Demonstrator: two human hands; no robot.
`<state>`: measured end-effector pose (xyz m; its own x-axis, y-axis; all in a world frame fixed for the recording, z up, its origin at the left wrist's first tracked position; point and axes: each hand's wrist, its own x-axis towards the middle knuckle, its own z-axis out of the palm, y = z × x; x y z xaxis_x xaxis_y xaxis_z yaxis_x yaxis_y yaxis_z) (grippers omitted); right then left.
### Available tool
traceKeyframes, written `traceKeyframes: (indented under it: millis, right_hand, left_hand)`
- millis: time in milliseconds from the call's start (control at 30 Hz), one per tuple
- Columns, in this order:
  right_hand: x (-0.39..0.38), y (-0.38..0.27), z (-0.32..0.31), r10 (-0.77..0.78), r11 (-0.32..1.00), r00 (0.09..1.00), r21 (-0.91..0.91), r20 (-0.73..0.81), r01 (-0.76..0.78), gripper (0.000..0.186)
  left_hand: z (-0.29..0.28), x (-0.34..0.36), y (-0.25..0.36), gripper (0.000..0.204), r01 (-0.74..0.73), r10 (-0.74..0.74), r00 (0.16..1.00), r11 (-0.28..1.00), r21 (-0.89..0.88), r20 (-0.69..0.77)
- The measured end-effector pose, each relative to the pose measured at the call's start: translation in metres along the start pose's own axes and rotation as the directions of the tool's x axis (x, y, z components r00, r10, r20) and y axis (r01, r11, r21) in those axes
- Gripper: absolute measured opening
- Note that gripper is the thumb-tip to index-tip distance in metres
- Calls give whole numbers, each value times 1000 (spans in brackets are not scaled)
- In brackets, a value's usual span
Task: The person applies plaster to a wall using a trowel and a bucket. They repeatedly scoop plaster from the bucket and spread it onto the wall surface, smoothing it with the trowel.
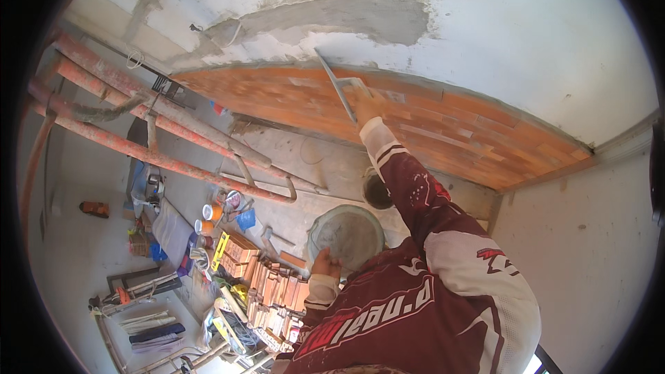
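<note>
My right hand (pixel 368 102) is closed round the handle of a plastering trowel (pixel 332 77). The trowel's long, thin blade is seen nearly edge-on, its far tip by the white coat on the wall (pixel 277 45) just above the orange brick facing (pixel 443 128). Grey patches of plaster (pixel 388 14) spread over the wall higher up. Lower down, my left hand (pixel 325 264) has its fingers curled at the rim of a round bucket (pixel 344 209), which holds a grey mix. Part of that grip is hidden.
Red-painted scaffold tubes (pixel 173 156) run across the left side. On the floor below are a dark bucket (pixel 376 190), stacked bricks (pixel 277 284), a yellow spirit level (pixel 220 251), a hammer (pixel 269 237) and orange-and-white pails (pixel 208 215). A side wall (pixel 575 249) stands at the right.
</note>
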<state>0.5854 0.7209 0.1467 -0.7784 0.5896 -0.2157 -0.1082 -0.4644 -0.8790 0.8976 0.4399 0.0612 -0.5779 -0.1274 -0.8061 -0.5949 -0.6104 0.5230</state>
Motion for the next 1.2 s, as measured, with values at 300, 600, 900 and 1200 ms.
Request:
traceKeyframes:
  millis: [300,600,900,1200]
  right_hand:
    - [-33,-66,-60,-14,1000,1000,27,0,14,30]
    - [-26,-48,-47,-61,981,975,-165,214,98,34]
    - [17,-17,21,-186,912,956,-321,228,254,34]
    - [47,-12,39,-82,910,984,-390,159,139,34]
  left_hand:
    - [15,19,-5,7,32,-41,994,996,82,100]
    - [40,6,-7,9,10,-12,999,997,72,34]
    - [21,5,-8,10,-15,14,999,1000,11,46]
    - [1,12,-10,10,-51,45,996,996,-77,-79]
